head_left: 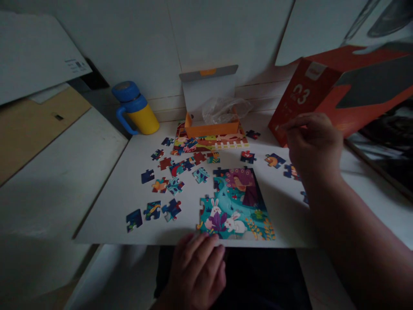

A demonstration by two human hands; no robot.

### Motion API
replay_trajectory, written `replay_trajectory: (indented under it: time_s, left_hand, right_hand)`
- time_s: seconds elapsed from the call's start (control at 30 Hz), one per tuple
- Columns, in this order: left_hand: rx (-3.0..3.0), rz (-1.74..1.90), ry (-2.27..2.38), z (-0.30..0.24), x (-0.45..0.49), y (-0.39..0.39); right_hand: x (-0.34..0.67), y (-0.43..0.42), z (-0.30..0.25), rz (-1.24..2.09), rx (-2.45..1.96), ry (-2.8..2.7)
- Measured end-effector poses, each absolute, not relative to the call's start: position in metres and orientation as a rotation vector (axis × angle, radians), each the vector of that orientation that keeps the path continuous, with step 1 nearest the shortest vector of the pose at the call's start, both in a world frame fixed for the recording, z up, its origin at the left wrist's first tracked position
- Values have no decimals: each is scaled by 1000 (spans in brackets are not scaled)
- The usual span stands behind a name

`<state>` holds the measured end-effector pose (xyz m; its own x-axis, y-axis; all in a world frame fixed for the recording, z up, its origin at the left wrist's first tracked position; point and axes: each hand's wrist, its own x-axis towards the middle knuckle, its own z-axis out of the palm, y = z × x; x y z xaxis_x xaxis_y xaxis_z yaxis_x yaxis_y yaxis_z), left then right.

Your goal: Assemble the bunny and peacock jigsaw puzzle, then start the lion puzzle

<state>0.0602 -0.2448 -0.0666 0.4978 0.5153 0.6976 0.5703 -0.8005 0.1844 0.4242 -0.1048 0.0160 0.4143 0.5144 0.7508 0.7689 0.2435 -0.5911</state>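
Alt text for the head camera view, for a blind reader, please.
A partial rabbit jigsaw lies on a white table, left hand at its near edge, right hand raised by a big orange box; loose pieces scattered left.

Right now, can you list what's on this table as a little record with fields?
Left hand: flat at the near edge of the table, fingertips at the assembled puzzle section
Right hand: raised beside the red box, fingers pinched; contents unclear
Loose pieces: scattered left of the section
Behind: small orange box, lid up; blue and yellow bottle
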Motion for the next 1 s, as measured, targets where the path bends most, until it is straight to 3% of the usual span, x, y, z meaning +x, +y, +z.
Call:
replay_trajectory:
  time_s: [0.33,0.8,1.0]
  left_hand:
    - [-2253,-540,-1761,-26,-87,-154]
    - [-2355,-449,-1857,-40,-107,-132]
    - [-2311,-600,-1821,-43,-101,-141]
  right_hand:
    - [418,-108,21,-276,-1430,-1243]
    - [418,-107,21,-261,-1400,-1250]
    - [420,-106,17,-241,-1381,-1266]
